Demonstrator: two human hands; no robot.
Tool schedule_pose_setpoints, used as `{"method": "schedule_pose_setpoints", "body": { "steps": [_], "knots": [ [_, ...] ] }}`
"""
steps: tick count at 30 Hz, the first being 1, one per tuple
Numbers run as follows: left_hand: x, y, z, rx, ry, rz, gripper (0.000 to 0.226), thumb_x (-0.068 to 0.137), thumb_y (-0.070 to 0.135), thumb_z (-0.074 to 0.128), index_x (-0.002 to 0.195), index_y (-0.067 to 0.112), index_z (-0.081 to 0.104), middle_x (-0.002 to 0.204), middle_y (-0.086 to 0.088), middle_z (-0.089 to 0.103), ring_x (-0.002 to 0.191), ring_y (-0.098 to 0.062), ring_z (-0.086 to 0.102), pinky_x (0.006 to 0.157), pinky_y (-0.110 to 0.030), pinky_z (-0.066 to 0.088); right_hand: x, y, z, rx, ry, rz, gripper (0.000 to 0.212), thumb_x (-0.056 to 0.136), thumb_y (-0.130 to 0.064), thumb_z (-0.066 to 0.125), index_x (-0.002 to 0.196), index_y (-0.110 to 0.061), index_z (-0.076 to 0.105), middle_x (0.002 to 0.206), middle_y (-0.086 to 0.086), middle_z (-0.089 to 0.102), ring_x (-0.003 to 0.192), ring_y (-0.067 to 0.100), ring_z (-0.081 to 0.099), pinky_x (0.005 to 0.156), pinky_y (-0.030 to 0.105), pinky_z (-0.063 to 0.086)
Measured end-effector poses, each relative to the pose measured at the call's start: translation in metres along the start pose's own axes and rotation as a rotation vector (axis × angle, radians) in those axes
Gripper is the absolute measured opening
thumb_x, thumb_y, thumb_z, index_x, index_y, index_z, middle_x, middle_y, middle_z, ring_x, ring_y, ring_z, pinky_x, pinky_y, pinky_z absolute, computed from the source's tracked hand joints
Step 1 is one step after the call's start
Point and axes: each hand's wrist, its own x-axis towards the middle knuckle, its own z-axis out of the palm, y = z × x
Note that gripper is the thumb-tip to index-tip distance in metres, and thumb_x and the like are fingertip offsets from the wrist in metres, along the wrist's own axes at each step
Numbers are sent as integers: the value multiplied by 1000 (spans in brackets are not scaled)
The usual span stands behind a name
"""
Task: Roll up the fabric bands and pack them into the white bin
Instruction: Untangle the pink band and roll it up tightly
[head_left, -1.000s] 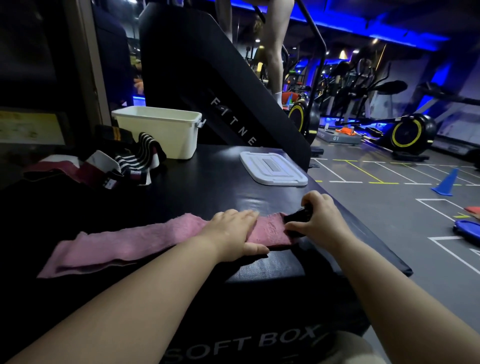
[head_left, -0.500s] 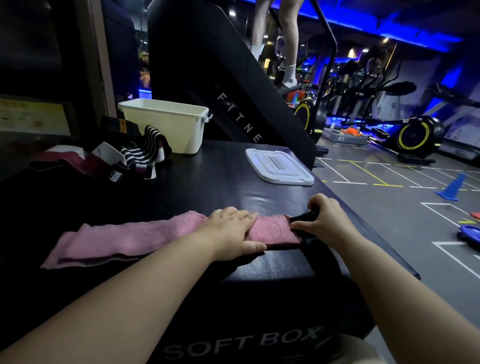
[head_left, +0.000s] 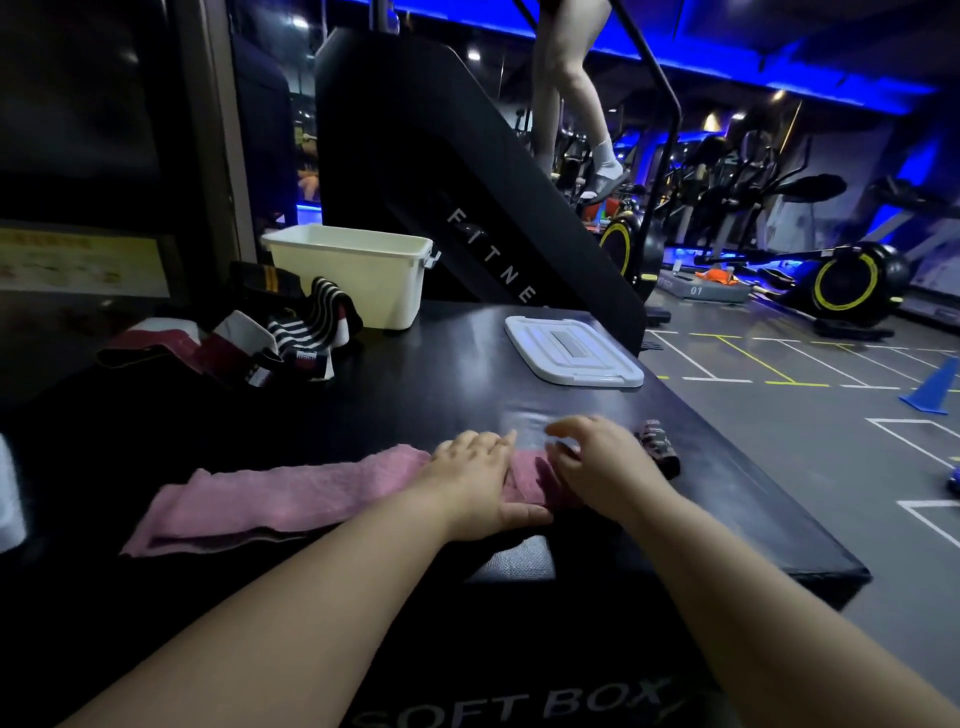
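The pink fabric band (head_left: 291, 493) lies flat on the black tabletop (head_left: 441, 400), near its front edge. Its long axis runs left to right across the view, and the right end sits a little farther from the person than the left. It is a long, narrow strip with a soft, fuzzy, towel-like nap. It is doubled in layers, with a darker lower layer showing along its near edge at the left.

The left hand (head_left: 478, 480) lies flat on the band, palm down. Its fingers are straight and point away from the person, and its thumb is stretched along the band's near edge. The right hand (head_left: 597, 465) is over the band's right end with its fingers spread and loosely curved. They are blurred, so I cannot tell whether they pinch the cloth or only touch it. Just to the right of that hand lies a short dark patterned strip (head_left: 658, 451).

The white bin (head_left: 358, 278) stands open at the far side of the tabletop. It is a smooth rectangular plastic tub, well apart from the pink band. Its flat, ribbed lid (head_left: 571, 353) lies to the right of it. A loose heap of other bands (head_left: 296, 332), black-and-white striped and maroon, lies just left of the bin. The tabletop is glossy and padded.
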Motion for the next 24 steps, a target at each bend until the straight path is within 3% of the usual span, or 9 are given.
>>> {"method": "schedule_pose_setpoints", "body": {
  "steps": [5, 10, 14, 20, 24],
  "knots": [
    [-1, -3, -2, -19, 18, -29, 110, 76, 80, 50, 156, 18, 8, 159, -7, 19, 147, -27, 15, 117, -39, 14, -3, 0, 25, -152, -99, -79, 40, 102, -41, 37, 133, -22, 54, 140, -2, 54, 134, 15, 40, 111, 25, 21],
    [-3, -12, -1, -9, 100, -43, 102, 65, 85, 55, 143, 21, 37, 141, -3, 40, 133, -25, 34, 110, -38, 28, -4, 3, 27, -163, -102, -59, 38, 102, -44, 34, 128, -25, 54, 138, -3, 54, 131, 17, 42, 110, 28, 24],
    [-6, -22, -2, -45, 147, -39, 94, 60, 86, 59, 133, 28, 45, 129, 2, 45, 125, -22, 37, 107, -35, 29, -4, 4, 26, -163, -108, -44, 38, 101, -46, 35, 130, -28, 53, 138, -3, 53, 132, 18, 42, 109, 29, 25],
    [-1, -35, -3, -142, 288, -78, 47, 84, 64, 55, 107, 23, 53, 111, 2, 51, 112, -23, 48, 95, -35, 35, -4, 2, 24, -140, -121, -1, 37, 100, -48, 38, 128, -32, 55, 132, 2, 52, 127, 24, 45, 107, 32, 31],
    [3, -35, -3, -94, 285, -122, 40, 84, 62, 56, 95, 24, 47, 106, 2, 58, 105, -24, 54, 90, -37, 37, -4, 0, 23, -140, -130, 6, 38, 100, -48, 38, 129, -31, 54, 135, 2, 50, 129, 24, 43, 107, 31, 29]
  ]
}}
